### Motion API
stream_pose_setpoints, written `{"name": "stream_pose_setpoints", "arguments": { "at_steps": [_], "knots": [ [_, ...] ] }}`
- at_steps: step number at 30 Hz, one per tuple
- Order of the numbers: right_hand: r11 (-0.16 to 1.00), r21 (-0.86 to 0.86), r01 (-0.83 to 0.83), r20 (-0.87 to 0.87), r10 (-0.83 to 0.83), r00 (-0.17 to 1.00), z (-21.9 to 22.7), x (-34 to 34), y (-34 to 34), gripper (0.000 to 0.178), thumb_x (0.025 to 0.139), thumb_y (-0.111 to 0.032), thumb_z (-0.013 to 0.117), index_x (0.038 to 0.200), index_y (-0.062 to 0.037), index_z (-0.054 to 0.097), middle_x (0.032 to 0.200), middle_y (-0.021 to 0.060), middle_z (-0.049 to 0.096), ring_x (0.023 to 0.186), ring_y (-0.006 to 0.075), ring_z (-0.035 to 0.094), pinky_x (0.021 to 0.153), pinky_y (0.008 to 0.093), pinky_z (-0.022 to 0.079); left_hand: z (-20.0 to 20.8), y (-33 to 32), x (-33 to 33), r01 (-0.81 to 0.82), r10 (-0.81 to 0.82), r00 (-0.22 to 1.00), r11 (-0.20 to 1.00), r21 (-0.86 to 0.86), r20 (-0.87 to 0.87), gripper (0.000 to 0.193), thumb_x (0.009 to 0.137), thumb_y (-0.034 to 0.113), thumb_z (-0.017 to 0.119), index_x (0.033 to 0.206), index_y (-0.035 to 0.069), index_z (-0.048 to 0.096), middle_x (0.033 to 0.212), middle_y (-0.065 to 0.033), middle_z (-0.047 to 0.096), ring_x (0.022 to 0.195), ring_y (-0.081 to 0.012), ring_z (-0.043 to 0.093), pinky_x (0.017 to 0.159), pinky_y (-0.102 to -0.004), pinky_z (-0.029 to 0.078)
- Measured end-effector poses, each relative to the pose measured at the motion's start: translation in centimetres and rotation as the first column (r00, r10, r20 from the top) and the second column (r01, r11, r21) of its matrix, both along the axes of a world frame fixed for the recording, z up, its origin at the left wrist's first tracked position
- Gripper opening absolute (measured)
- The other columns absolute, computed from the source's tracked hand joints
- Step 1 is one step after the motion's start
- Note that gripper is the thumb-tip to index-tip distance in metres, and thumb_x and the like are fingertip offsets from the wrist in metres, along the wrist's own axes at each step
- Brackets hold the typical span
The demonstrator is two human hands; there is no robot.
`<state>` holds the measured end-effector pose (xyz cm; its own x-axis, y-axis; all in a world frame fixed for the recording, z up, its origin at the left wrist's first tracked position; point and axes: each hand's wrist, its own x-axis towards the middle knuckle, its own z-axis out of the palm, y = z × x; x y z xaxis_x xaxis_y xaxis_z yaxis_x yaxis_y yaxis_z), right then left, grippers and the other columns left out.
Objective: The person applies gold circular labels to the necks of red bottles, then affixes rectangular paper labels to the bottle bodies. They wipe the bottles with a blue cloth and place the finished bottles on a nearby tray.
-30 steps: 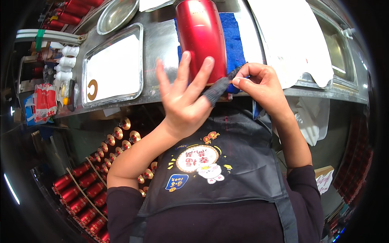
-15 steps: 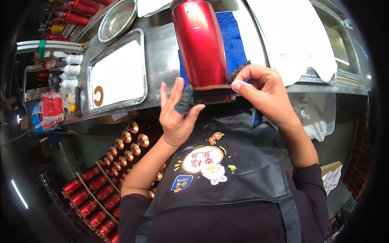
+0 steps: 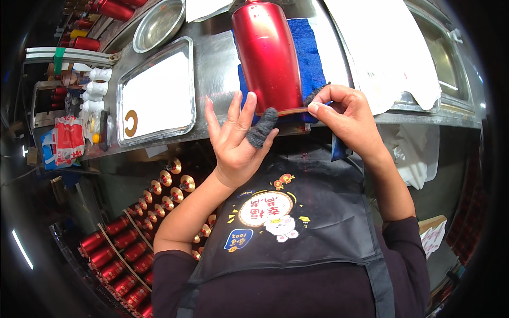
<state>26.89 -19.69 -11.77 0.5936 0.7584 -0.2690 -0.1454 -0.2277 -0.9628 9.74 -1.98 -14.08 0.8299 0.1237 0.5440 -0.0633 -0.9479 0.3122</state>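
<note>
A glossy red bottle (image 3: 268,58) lies on a blue cloth (image 3: 308,50), its base end toward me. Along that base edge runs a thin gold-brown strip (image 3: 290,112). Thumb and fingertip of my right hand (image 3: 347,114) pinch the strip's right end. My left hand (image 3: 237,143) is open, fingers spread, beside the bottle's lower left edge. A dark grey knitted finger cover (image 3: 262,129) on one of its fingers touches or nearly touches the strip's left end. Another dark knitted cover partly shows behind my right hand.
Left on the metal bench stands a tray (image 3: 192,85) with a white sheet and a gold C-shaped piece (image 3: 130,123). Behind it is a metal bowl (image 3: 159,26). White cloth (image 3: 392,58) covers the right side. Several red bottles (image 3: 124,238) stand low at left.
My left hand has shifted right, its covered finger now against the bottle's base edge. The bottle appears slightly further right in view. My right hand keeps its pinch.
</note>
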Motion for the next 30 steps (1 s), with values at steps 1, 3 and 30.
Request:
{"name": "stream_pose_setpoints", "arguments": {
  "at_steps": [1,3,30],
  "knots": [
    [1.000,-0.001,-0.004,0.000,0.004,1.000,-0.1,0.0,0.1,0.013,0.091,-0.011,0.071,0.084,-0.0016,0.066,0.080,-0.0048,0.062,0.072,0.0002,0.052,0.063,0.0172,0.041,0.3,-0.2,0.4,-0.004,0.004,1.000,0.999,0.031,0.006,0.025,0.075,0.012,0.081,0.098,0.008,0.074,0.142,-0.0181,0.057,0.130,-0.0434,0.055,0.111,-0.0720,0.017],
    [1.000,-0.003,0.001,0.004,-0.001,1.000,-0.5,0.1,0.2,0.012,0.091,-0.011,0.070,0.085,-0.0012,0.066,0.081,-0.0040,0.063,0.073,0.0006,0.053,0.065,0.0177,0.042,1.1,-0.6,1.2,0.002,-0.003,1.000,0.996,0.092,0.006,0.020,0.074,0.012,0.078,0.094,0.010,0.075,0.142,-0.0165,0.058,0.131,-0.0453,0.052,0.111,-0.0733,0.017],
    [0.999,0.054,0.003,-0.080,0.002,0.997,-0.5,-0.4,0.3,0.009,0.090,-0.008,0.070,0.087,-0.0007,0.066,0.085,-0.0017,0.065,0.076,0.0011,0.056,0.068,0.0176,0.045,-0.6,0.1,-0.5,0.031,-0.030,0.999,0.997,-0.071,0.015,0.037,0.078,0.005,0.081,0.112,-0.003,0.070,0.139,-0.0235,0.058,0.127,-0.0405,0.058,0.113,-0.0676,0.023]
  ]
}}
